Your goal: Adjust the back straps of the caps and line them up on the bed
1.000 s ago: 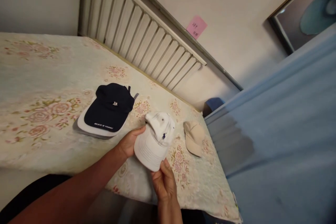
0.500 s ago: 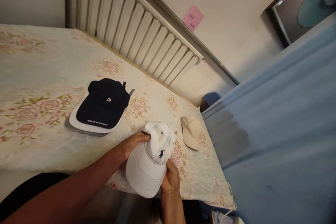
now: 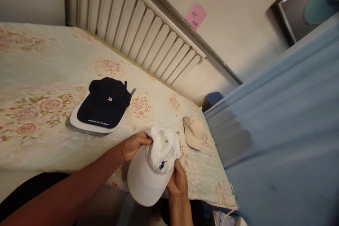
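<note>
A white baseball cap (image 3: 149, 180) with a small navy polo-player emblem is held over the front edge of the bed, its brim toward me. My left hand (image 3: 134, 145) grips the cap's left side, thumb on top and the other fingers hidden beneath. On the opposite side my right hand (image 3: 178, 180) pinches the crown's edge near the brim. To the left, a black cap (image 3: 106, 104) with white lettering lies stacked on a white-brimmed cap (image 3: 75, 120). A beige cap (image 3: 194, 132) rests farther off at the right.
A floral sheet (image 3: 159, 109) covers the bed. White railings (image 3: 148, 31) run along its far side, below a pink note (image 3: 195, 15) on the wall. Blue curtain fabric (image 3: 278, 130) hangs at the right, under a framed picture (image 3: 293, 17).
Both hands have shifted the white cap slightly down and to the right, and its crown is spread a little wider. The other caps stay where they were.
</note>
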### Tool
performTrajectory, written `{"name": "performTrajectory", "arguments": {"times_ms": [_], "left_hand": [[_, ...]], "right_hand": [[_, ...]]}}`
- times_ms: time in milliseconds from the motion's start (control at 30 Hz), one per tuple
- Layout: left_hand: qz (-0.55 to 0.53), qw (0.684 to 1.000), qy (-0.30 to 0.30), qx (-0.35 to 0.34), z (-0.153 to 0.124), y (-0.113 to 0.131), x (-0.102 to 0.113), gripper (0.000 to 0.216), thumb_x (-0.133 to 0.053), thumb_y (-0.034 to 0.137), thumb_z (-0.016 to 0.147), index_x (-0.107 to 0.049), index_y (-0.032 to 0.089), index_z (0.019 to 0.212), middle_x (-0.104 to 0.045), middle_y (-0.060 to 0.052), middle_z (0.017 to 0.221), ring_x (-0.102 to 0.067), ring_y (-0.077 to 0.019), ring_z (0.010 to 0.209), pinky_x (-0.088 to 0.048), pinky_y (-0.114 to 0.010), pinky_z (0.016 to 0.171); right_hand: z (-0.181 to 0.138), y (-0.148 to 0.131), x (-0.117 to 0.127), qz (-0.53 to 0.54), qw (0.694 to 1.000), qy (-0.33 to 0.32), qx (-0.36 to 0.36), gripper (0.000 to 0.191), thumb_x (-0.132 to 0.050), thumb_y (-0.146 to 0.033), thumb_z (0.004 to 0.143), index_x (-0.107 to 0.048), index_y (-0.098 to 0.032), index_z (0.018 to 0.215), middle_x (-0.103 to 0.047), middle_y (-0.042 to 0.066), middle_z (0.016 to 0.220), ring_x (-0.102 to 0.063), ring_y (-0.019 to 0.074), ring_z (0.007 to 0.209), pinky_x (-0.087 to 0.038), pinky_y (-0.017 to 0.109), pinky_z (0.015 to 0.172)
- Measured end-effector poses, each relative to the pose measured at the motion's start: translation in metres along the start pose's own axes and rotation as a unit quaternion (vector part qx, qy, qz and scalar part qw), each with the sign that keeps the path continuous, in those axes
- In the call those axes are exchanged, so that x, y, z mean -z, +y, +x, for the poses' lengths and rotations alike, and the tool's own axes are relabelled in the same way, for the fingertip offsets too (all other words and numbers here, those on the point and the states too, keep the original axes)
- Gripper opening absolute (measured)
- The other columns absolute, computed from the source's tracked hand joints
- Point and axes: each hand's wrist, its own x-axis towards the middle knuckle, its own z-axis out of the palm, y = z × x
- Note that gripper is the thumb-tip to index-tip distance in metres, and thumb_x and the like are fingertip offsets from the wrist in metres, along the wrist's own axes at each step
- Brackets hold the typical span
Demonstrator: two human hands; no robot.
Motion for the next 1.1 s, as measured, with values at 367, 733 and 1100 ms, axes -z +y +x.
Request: {"name": "performTrajectory", "arguments": {"times_ms": [367,733,1100], "left_hand": [[0.119,0.992,-0.037,0.011,-0.003,-0.008,-0.001,0.027,-0.066,-0.001,0.057,-0.076,0.013,0.078,-0.075,-0.008,0.080,-0.067,-0.0210,0.072,-0.049,-0.029,0.073],[-0.017,0.997,0.047,0.066,0.012,-0.014,-0.007,0.018,-0.069,0.027,0.078,-0.072,0.011,0.085,-0.074,-0.011,0.078,-0.068,-0.0256,0.077,-0.049,-0.033,0.074],[-0.008,0.998,0.030,-0.061,0.007,-0.014,0.000,0.026,-0.071,0.010,0.073,-0.070,0.012,0.099,-0.073,-0.010,0.088,-0.067,-0.0191,0.077,-0.049,-0.027,0.074]], "right_hand": [[-0.008,-0.022,-0.009,-0.073,0.996,-0.046,0.025,0.039,-0.078,-0.019,0.064,-0.069,-0.020,0.102,-0.075,0.006,0.101,-0.070,0.0208,0.097,-0.053,0.035,0.093],[0.004,-0.037,0.005,-0.010,0.995,0.037,0.096,0.041,-0.070,-0.013,0.060,-0.071,-0.019,0.101,-0.074,0.008,0.105,-0.066,0.0257,0.107,-0.046,0.045,0.103],[0.007,-0.041,0.018,-0.003,0.998,0.041,0.038,0.031,-0.070,-0.037,0.070,-0.073,-0.020,0.095,-0.076,0.007,0.100,-0.066,0.0245,0.107,-0.042,0.042,0.105]]}}
